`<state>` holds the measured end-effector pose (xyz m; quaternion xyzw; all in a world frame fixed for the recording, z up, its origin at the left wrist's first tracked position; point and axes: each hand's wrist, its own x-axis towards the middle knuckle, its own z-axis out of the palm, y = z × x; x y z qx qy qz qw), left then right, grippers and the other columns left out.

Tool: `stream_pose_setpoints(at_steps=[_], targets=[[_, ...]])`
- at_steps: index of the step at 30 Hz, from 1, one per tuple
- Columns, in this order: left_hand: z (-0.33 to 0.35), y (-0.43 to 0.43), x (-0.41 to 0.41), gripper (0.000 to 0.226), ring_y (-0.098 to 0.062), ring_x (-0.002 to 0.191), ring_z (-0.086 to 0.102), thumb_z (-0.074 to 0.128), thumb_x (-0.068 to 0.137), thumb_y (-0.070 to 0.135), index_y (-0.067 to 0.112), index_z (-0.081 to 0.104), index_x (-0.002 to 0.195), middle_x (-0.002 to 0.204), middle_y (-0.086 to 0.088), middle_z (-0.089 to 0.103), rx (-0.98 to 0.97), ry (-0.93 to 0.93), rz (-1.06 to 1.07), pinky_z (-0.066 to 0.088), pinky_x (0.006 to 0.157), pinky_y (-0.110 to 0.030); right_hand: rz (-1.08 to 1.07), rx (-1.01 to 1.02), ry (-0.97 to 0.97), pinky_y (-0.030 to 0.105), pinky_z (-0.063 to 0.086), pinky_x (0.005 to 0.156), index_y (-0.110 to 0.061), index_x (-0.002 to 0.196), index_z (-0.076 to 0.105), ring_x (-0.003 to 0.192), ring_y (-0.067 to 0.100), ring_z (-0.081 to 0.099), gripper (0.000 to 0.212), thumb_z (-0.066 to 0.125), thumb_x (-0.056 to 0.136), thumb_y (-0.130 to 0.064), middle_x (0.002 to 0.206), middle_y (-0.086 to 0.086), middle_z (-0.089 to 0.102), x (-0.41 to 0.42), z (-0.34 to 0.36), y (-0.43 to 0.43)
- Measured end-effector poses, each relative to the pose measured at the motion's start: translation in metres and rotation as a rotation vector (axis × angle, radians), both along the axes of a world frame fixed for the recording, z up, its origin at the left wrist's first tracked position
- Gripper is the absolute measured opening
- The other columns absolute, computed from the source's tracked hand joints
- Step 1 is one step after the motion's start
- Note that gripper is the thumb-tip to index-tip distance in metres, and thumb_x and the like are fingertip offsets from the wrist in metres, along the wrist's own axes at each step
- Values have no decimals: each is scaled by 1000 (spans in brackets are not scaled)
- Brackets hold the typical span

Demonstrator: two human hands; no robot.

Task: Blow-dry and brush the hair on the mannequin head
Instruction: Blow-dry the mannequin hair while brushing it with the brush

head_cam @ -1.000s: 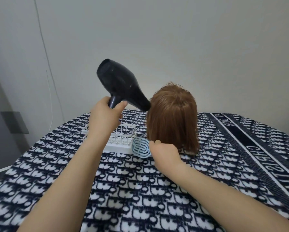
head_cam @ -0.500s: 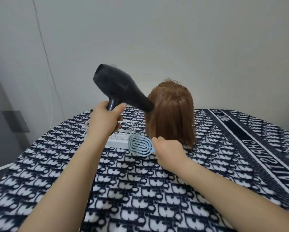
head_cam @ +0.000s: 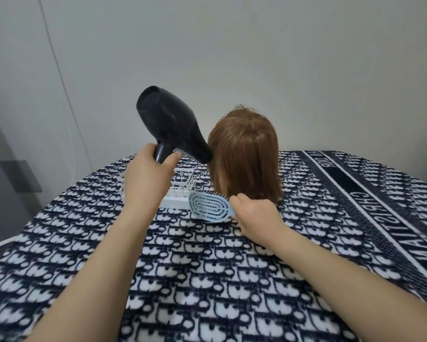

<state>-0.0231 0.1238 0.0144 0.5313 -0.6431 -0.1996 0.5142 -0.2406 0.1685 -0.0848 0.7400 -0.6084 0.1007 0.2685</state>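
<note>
A: Where's the mannequin head versus the hands?
B: Upright near the table's far edge, dead ahead of both. Right hand is nearer, just below the hair ends, gripping the blue brush, lying crosswise, bristles away from camera. Left hand grips the black dryer, nozzle angled down-right at the hair's left side.
A: Hair?
B: Auburn bob, straight, few flyaways on top.

Navy-and-white blanket — on it stand the mannequin head and a white rack.
</note>
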Motion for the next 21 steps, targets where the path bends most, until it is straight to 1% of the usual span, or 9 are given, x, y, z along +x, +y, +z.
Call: stream_pose_setpoints(at_steps=[2,7,10,13,14,16,17,18,21], targets=[[-1,4,-3,23,-30,69,71,67,93,47,26,60,90,77,-5,71,19,42,-27,61,77,-55,0,-2,2,25,22,34,-15,73,51,38,18,43,27,77,67,-10,63,-2,45,-6,-4,3],[-4,12,-9,24,-31,82,72,67,93,46,23,62,95,84,-6,72,11,33,-27,60,80,-56,17,-1,0,26,25,34,-15,75,52,39,20,44,23,75,73,-15,65,-1,47,-16,-13,13],[-4,18,-13,28,-34,77,71,67,93,46,19,64,99,81,-7,72,18,30,-27,60,80,-56,15,-6,-8,25,22,34,-14,74,51,39,21,45,24,75,71,-12,64,0,46,-20,-16,17],[-5,21,-15,25,-31,70,69,67,94,45,21,63,95,77,-6,71,22,55,-48,60,78,-54,34,-19,-34,26,25,33,-13,74,51,38,21,43,25,76,74,-15,63,0,45,-23,-18,20],[-6,22,-16,26,-31,70,68,66,95,45,20,61,94,77,-5,70,6,17,-34,59,74,-52,37,-22,-38,27,26,33,-13,75,51,38,21,43,24,75,76,-16,63,0,45,-25,-18,21],[-7,24,-17,28,-33,74,63,64,95,45,18,58,94,76,-3,66,-71,-161,72,48,64,-44,38,-25,-34,27,25,33,-13,77,52,39,21,42,22,73,79,-19,64,0,45,-27,-18,22],[-8,23,-17,29,-33,74,61,64,95,45,17,58,94,76,-2,64,-97,-211,101,44,63,-42,40,-27,-37,26,24,33,-13,78,52,39,21,42,22,72,80,-21,65,-1,45,-28,-18,23],[-9,23,-18,29,-32,72,62,65,95,45,17,59,95,76,-3,65,-85,-193,73,46,62,-41,40,-30,-44,26,24,34,-13,79,52,39,21,43,22,71,81,-24,66,-1,46,-30,-18,23],[-10,23,-21,22,-21,59,64,69,93,45,24,63,92,72,-1,69,24,61,-108,54,60,-38,26,-49,-72,26,22,35,-13,82,52,42,21,45,24,71,81,-28,69,-2,48,-34,-17,25]])
